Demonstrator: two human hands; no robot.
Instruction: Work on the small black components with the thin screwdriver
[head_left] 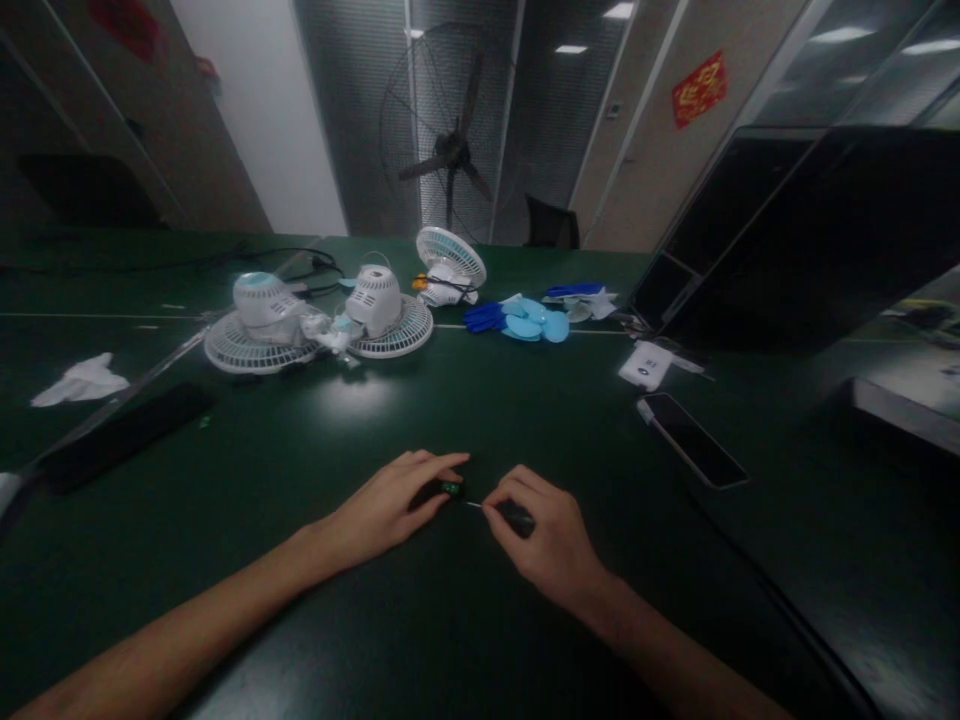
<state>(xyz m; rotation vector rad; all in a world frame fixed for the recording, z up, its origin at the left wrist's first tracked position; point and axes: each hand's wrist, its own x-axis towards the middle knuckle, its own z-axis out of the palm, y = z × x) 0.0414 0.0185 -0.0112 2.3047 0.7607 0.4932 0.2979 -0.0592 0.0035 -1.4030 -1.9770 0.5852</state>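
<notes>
Between the thumb and fingers of my left hand (401, 497) is a small green piece (451, 488) that looks like a circuit board. The index finger of that hand stretches out above it. My right hand (544, 530) is closed around a screwdriver (517, 517) with a dark handle. Its thin metal shaft points left, and the tip is just short of the green piece, apparently apart from it. Both hands are low over the dark green table (352, 640).
Small white fans (262, 325) lie at the back left. Light blue fan blades (529, 320) sit behind my hands. To the right are a phone (694, 440), a white box (646, 365) and a large dark monitor (810, 240). A dark keyboard-like slab (127, 437) lies left.
</notes>
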